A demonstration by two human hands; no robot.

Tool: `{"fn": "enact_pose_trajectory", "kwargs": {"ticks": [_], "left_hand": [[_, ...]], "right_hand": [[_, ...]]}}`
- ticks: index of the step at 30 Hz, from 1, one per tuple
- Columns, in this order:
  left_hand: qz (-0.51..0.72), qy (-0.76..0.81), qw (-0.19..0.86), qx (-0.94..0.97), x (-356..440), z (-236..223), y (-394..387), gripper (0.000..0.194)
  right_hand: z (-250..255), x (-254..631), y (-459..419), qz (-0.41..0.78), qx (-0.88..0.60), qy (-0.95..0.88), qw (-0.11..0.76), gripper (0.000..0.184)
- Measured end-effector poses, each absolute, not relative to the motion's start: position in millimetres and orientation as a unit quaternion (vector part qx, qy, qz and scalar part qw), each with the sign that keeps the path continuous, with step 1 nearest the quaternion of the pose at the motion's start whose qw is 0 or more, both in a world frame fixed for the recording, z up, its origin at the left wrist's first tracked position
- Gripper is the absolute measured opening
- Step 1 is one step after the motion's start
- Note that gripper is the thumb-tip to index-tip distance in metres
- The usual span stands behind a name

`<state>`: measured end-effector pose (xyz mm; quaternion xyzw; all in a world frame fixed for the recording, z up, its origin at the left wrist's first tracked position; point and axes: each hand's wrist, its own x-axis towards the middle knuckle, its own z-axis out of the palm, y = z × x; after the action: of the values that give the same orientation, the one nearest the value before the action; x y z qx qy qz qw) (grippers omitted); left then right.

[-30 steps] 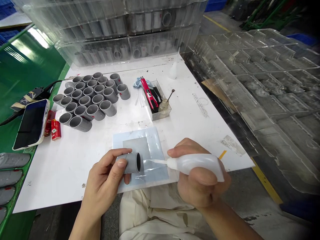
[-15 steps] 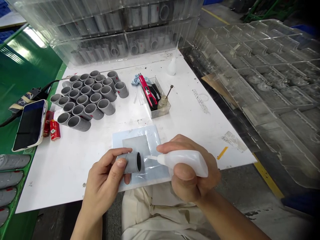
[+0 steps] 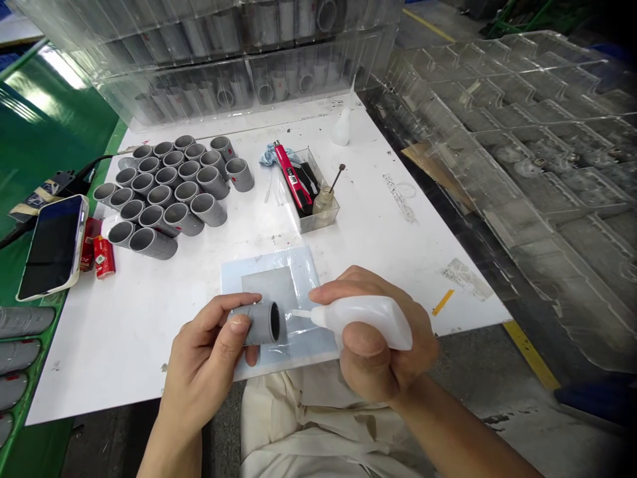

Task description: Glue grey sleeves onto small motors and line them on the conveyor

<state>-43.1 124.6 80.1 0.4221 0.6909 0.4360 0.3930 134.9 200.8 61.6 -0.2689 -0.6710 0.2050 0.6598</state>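
Note:
My left hand (image 3: 209,352) grips a short grey plastic tube (image 3: 259,323) lying sideways, its open end facing right. In my right hand (image 3: 383,352) is a white squeeze bottle (image 3: 365,318), held between thumb and fingers. Its thin nozzle tip points left and ends a small gap short of the tube's open end. Below both hands lies a light blue sheet (image 3: 231,272) under clear film, with a grey square (image 3: 271,282) on it. Whether any liquid leaves the nozzle cannot be made out.
Several grey tubes (image 3: 162,196) stand grouped on the white table (image 3: 378,245). A clear box (image 3: 321,222) holds a red-handled cutter (image 3: 293,178) and a small jar (image 3: 324,199). Another squeeze bottle (image 3: 342,129) stands behind. A phone (image 3: 54,247) lies left; clear trays (image 3: 497,146) stand right.
The whole view has shifted slightly, with the table things a little further left and up. Both hands keep the same hold, and the nozzle stays near the tube's end.

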Motion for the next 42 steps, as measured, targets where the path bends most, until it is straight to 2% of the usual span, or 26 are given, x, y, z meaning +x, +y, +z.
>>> {"fn": "enact_pose_trajectory", "kwargs": {"ticks": [13,23,32,42], "left_hand": [[0.437,0.697,0.387,0.417,-42.0,81.4,123.9,0.047],[0.437,0.694,0.390,0.420,-44.0,79.1,123.4,0.047],[0.423,0.704,0.372,0.433,-42.7,81.6,122.7,0.039],[0.427,0.703,0.370,0.432,-42.7,80.4,122.3,0.040]], "right_hand": [[60.8,135.4,200.3,0.227,-0.255,-0.669,0.661,0.026],[54.4,142.3,199.6,0.350,-0.289,-0.600,0.659,0.024],[59.0,140.8,202.8,0.319,-0.316,-0.623,0.641,0.025],[62.9,139.0,202.3,0.365,-0.305,-0.612,0.631,0.029]]}}
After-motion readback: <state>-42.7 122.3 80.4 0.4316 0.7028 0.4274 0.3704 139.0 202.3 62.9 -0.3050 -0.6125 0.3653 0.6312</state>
